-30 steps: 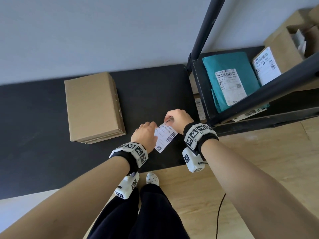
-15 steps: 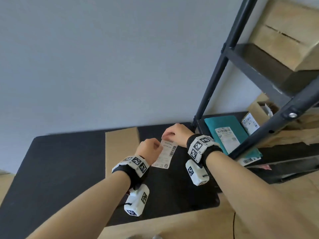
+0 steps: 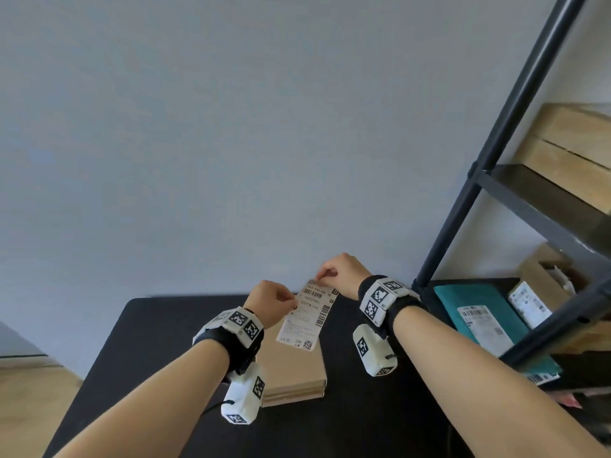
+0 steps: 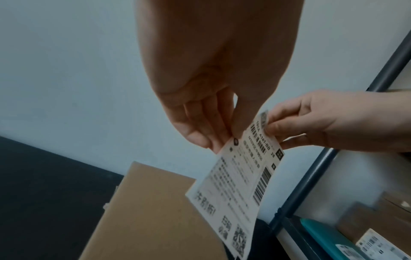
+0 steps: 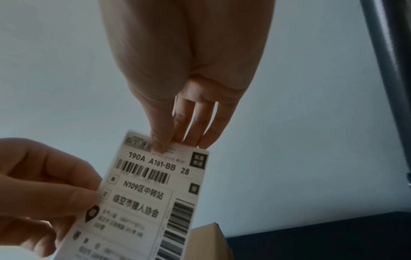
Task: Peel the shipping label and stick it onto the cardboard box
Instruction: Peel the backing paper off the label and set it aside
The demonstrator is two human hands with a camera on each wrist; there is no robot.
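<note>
A white shipping label [image 3: 307, 317] with barcodes and a QR code hangs in the air above the table, held by both hands. My left hand [image 3: 274, 300] pinches its left edge, seen close in the left wrist view [image 4: 219, 140] on the label [image 4: 240, 190]. My right hand [image 3: 335, 271] pinches the label's top edge; in the right wrist view my right hand [image 5: 169, 142] has its thumb on the printed face of the label [image 5: 142, 202]. A flat brown cardboard box [image 3: 292, 368] lies on the black table [image 3: 139, 342] directly below the label.
A dark metal shelving rack [image 3: 515, 127] stands at the right. Its lower shelf holds a teal parcel [image 3: 479, 312] with a label and a small labelled carton [image 3: 539, 289]; wooden crates [image 3: 568, 153] sit higher up. A pale wall is behind the table.
Both hands have lifted the label from near the table's front edge up and leftward over the cardboard box. The head view has tilted upward toward the wall.
</note>
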